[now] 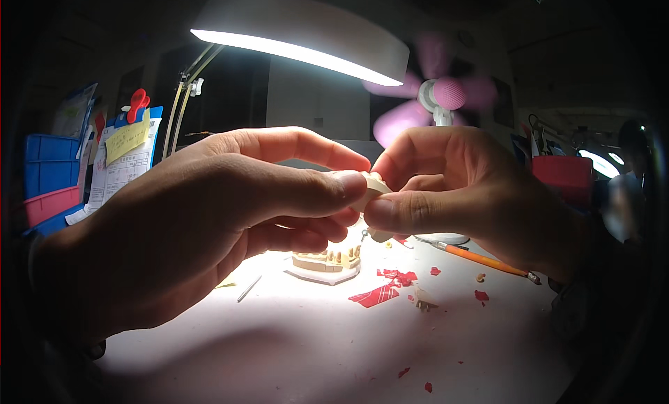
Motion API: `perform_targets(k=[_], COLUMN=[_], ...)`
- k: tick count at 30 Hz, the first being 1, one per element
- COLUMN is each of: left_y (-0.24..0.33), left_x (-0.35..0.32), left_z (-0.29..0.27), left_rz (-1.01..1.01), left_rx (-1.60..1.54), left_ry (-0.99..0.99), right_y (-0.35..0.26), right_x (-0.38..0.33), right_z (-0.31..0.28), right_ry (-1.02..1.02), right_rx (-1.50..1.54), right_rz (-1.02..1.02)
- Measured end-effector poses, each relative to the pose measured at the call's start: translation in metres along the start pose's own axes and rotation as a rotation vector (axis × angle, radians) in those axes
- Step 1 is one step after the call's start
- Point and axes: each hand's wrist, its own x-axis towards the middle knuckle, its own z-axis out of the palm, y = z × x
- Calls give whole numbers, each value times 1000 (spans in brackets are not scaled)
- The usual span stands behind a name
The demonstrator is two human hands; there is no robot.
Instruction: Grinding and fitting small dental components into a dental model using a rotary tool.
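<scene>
My left hand (230, 188) and my right hand (467, 188) meet under the lamp, both closed on a small cream dental model piece (374, 188). Each thumb presses its near side. Fingers cover most of the piece, so its full shape is hidden. Behind and below it, on the white table, stands a dental cast (322, 262) with cream teeth on a pale base. My left fingers partly block that cast. Red wax scraps (376, 294) lie to its right, one of them a flat strip with pale lines.
An orange-handled tool (484, 260) rests at the right, and a thin metal rod (249, 288) at the left. A lit lamp (306, 38) hangs overhead. Behind are a pink fan (447, 94), blue bins (51, 166), clipped papers (125, 160) and a red box (563, 179).
</scene>
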Motion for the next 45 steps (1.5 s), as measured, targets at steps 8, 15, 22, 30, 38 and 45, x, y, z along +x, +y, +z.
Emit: perform_targets(k=[8,15,22,30,38,45], left_y=[-2,0,1,-1,0,-1], left_x=[1,1,1,1,-1,-1], left_z=[-3,-1,-2,-4,-3,-4], left_rz=[44,27,17,29,14,23], left_rx=[-24,-31,4,-26,-30,-38], left_ry=[-25,3,2,-39,-25,-42], right_y=[1,0,0,1,3,2], right_x=[2,1,1,1,1,2], right_z=[0,0,0,0,0,-1], right_ry=[51,44,44,37,42,26], right_rx=[-5,14,7,36,58,57], right_rz=[-32,-49,-68,-69,-55,-63])
